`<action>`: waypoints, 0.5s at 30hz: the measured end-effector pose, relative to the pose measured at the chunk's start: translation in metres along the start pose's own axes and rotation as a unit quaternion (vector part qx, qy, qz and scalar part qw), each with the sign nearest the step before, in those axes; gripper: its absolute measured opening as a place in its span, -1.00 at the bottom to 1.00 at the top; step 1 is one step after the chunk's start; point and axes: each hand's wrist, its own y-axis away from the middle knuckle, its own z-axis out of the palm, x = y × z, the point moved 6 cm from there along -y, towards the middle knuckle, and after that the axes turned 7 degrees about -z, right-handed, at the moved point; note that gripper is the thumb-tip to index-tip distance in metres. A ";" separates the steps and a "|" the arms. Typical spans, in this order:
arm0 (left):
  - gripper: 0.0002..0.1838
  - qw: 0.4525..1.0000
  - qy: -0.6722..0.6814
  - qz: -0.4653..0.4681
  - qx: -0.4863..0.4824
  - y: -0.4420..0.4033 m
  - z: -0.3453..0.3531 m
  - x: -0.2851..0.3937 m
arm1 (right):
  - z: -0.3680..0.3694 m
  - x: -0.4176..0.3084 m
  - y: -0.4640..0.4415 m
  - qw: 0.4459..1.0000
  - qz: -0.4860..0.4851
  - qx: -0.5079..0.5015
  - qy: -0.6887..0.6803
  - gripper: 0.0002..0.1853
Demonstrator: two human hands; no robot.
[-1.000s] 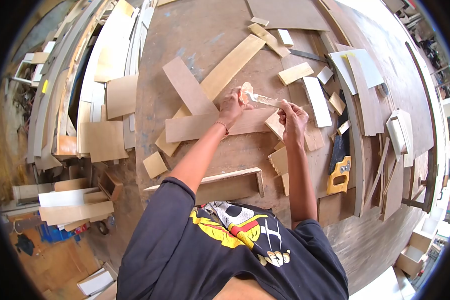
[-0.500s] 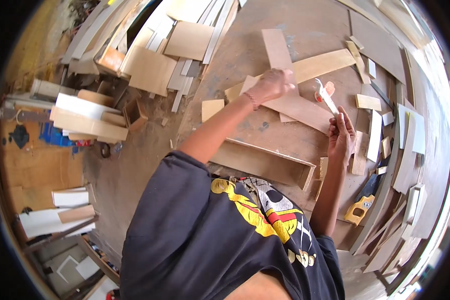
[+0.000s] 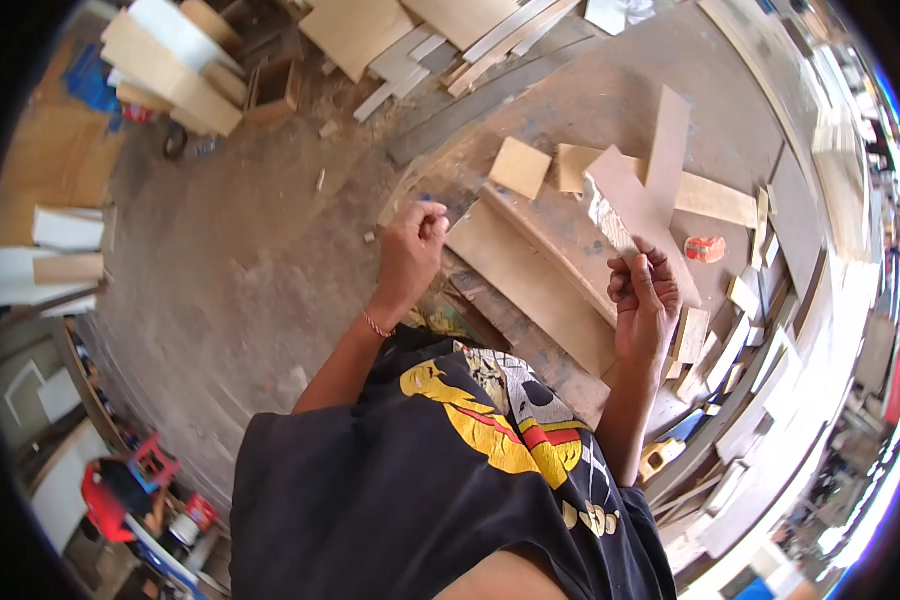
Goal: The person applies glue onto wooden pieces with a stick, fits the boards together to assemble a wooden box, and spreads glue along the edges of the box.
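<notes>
A flat stick [image 3: 608,218] with a whitish smear along it is pinched between the right hand's [image 3: 650,295] thumb and fingers, tip up and leftward, above the bench [image 3: 725,140]. Beyond it lie crossed boards [image 3: 668,150]; to its right rests a small orange-red piece [image 3: 705,249]. A long wooden frame [image 3: 540,285] lines the bench's near edge. The left hand [image 3: 413,248], fingers curled in, hovers by the bench's near-left corner.

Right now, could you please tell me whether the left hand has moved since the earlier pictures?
Yes, the left hand has moved leftward, away from above the crossed boards, toward the open wooden box's left end.
</notes>
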 end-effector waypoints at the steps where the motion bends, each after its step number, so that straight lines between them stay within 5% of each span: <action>1: -0.91 1.000 0.006 -0.017 0.008 0.008 -0.004 -0.012 | 0.013 0.003 0.000 1.000 -0.002 -0.009 0.015 -0.70; 9: -0.84 0.993 -0.012 0.118 -0.022 -0.059 0.011 -0.032 | 0.063 0.036 -0.003 1.000 0.004 0.013 0.011 -0.69; 15: -0.68 0.952 -0.089 0.199 -0.215 -0.133 0.086 -0.007 | 0.060 0.045 0.011 0.992 -0.013 0.117 -0.045 -0.75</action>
